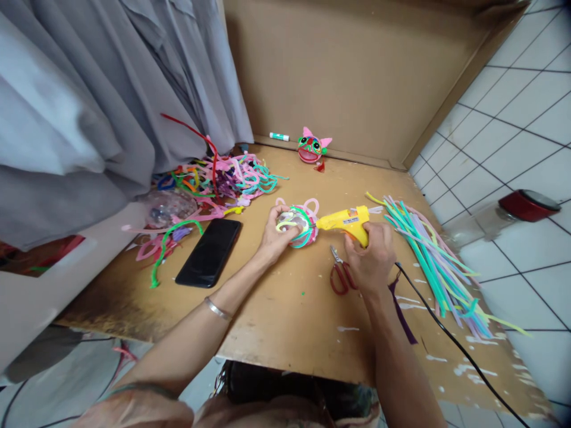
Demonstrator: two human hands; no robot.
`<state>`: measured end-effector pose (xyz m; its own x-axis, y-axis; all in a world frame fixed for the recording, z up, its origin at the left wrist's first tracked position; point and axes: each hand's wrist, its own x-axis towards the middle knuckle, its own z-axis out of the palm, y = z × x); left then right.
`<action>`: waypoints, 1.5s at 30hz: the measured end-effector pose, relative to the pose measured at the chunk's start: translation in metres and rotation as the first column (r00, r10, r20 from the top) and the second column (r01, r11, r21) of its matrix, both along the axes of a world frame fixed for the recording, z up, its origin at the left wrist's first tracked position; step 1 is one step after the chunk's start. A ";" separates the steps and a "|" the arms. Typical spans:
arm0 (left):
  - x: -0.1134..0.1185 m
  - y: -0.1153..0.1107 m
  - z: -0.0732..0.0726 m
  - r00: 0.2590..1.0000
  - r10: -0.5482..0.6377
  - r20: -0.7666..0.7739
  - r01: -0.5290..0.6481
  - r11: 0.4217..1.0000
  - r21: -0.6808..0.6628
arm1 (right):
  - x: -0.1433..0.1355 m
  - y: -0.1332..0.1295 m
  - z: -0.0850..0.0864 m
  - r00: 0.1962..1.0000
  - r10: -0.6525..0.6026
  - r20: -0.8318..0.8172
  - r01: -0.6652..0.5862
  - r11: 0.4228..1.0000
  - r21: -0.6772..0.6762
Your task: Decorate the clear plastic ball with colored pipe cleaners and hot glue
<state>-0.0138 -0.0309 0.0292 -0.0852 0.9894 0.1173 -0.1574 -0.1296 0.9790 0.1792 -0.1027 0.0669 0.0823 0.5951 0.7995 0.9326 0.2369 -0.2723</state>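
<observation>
My left hand (277, 233) holds a round craft piece (304, 230) made of pink, green and white pipe cleaners, with two pink loops on top. My right hand (371, 252) is wrapped round the handle of a yellow glue gun (345, 222). The gun points left, and its nozzle is at the right side of the round piece. Red-handled scissors (342, 274) lie on the table just left of my right wrist. A black phone (209, 253) rests to the left of my left hand.
Behind stands a finished-looking face ornament (311, 147) beside a glue stick (279, 137). Tangled pipe cleaners (236, 175) lie at the back left, straight ones (428, 261) at the right. A black cable (450, 336) trails over the wooden table (276, 321) to the lower right.
</observation>
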 end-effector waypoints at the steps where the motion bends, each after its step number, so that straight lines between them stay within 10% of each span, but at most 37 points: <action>1: 0.000 0.000 -0.001 1.000 0.002 0.003 -0.002 1.000 -0.002 | 0.000 0.000 0.000 1.000 0.004 0.004 -0.004 1.000 0.003; 45: 0.001 0.000 0.000 1.000 0.009 -0.010 -0.009 1.000 0.001 | 0.000 -0.004 0.005 1.000 -0.012 -0.028 0.011 0.999 -0.037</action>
